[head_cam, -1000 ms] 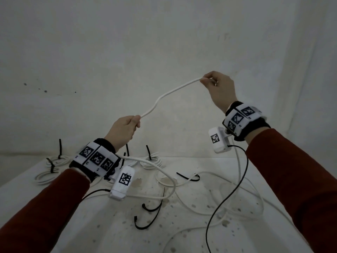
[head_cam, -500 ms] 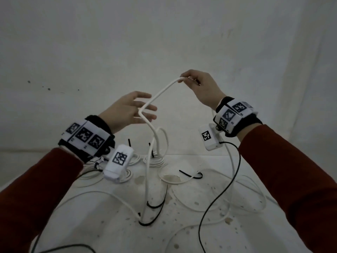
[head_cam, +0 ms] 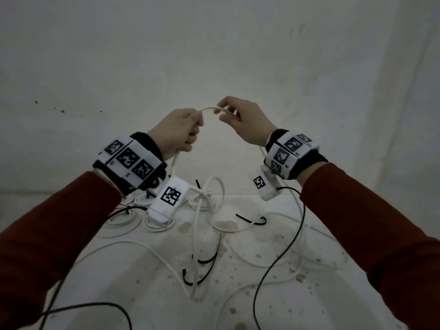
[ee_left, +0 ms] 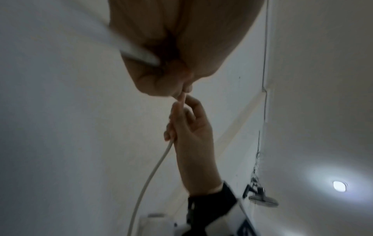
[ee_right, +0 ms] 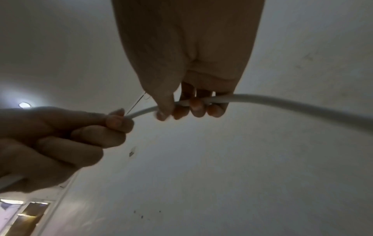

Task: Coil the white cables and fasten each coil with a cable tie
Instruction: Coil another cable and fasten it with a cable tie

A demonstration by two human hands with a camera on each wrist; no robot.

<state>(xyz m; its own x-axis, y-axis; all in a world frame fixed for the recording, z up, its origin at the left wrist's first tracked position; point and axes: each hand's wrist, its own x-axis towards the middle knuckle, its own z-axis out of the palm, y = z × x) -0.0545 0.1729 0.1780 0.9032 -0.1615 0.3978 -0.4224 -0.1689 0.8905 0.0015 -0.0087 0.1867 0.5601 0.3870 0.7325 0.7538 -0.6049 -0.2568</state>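
Both hands are raised above the table and hold one white cable between them. My left hand is a fist around the cable, which leaves its underside and hangs down to the table. My right hand pinches the same cable between thumb and fingertips, a few centimetres from the left hand. The left wrist view shows the cable trailing down past the right hand. Black cable ties lie on the table among loose white cable loops.
Coiled white cables with black ties sit at the back of the table, more coils at the back left. Thin black sensor wires hang from both wrist cameras. A white wall rises behind the stained table.
My hands have come close together. The left hand, with fingers spread half a second ago, has closed around the cable next to the right hand, forming a hanging loop.
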